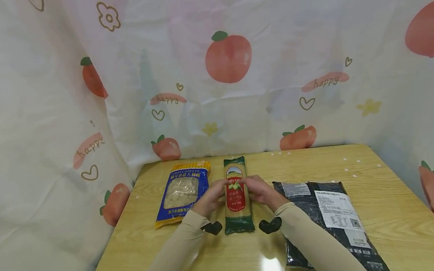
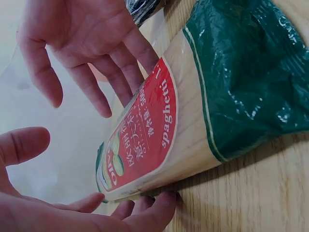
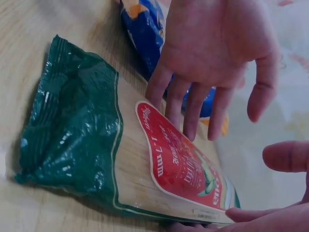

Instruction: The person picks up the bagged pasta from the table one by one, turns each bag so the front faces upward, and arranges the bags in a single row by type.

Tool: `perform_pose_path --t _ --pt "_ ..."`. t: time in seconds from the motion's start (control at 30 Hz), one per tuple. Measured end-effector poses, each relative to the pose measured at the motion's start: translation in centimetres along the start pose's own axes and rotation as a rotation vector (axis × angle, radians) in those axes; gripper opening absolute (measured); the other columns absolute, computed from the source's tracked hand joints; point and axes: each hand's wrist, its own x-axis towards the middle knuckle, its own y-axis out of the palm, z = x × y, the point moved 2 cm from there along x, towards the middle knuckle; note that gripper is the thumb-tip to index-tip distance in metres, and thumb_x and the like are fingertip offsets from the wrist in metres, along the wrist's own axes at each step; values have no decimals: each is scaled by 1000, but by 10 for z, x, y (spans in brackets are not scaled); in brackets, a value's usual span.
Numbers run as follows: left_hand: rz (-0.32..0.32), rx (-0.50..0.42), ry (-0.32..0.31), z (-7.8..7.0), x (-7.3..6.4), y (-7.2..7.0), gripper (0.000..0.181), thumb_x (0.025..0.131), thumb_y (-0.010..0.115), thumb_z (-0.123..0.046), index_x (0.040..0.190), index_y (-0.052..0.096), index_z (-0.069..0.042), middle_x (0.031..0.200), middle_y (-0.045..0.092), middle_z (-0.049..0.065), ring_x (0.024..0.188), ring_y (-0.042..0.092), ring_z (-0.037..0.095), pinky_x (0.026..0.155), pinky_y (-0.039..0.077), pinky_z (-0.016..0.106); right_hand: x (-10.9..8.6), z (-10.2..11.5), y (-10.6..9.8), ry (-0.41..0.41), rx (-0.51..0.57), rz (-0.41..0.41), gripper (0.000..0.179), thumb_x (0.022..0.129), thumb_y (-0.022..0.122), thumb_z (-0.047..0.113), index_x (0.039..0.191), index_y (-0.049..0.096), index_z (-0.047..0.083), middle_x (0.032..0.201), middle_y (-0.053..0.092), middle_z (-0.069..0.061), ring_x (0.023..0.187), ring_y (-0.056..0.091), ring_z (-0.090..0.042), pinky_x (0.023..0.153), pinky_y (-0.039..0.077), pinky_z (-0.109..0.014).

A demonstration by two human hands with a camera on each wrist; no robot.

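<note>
A long spaghetti pack (image 1: 238, 204) with green ends and a red label lies flat on the wooden table between the two hands. My left hand (image 1: 211, 197) is at its left side, fingers extended with the tips at the pack's lower edge. On the opposite side, my right hand (image 1: 262, 192) has its fingers straight along the other long edge. Both thumbs stay raised over the pack, apart from each other. In the left wrist view, the left fingertips (image 2: 164, 200) sit low beside the pack (image 2: 145, 130), near the tabletop.
A blue and yellow orecchiette bag (image 1: 183, 191) lies to the left of the spaghetti. To the right is a large black package (image 1: 299, 205) with white labels, partly under the right forearm. A white curtain (image 1: 261, 120) with fruit prints hangs behind the wooden table (image 1: 135, 256).
</note>
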Motion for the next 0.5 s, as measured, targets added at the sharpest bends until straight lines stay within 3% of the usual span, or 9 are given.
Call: perform_pose_path --t 0.1,0.3,0.5 --pt "-5 5 5 0 -1 0 46 99 55 -24 141 52 -6 156 46 17 145 44 37 119 36 60 -1 0 0 -5 -29 -5 50 106 47 20 147 46 -9 162 34 -27 153 30 -44 122 28 -66" --pt "15 13 32 2 -3 -1 47 100 52 -23 143 52 -3 148 56 19 139 53 35 114 42 56 -3 -1 -2 -15 -62 -24 54 107 48 24 150 42 -7 167 23 -27 157 15 -48 122 18 -72" --pt "11 -15 38 4 -4 -2 52 100 53 -22 147 46 -1 149 53 21 140 52 36 112 44 51 -14 1 -6 -57 -134 -7 63 107 50 24 157 30 -8 166 23 -31 154 22 -51 124 25 -65"
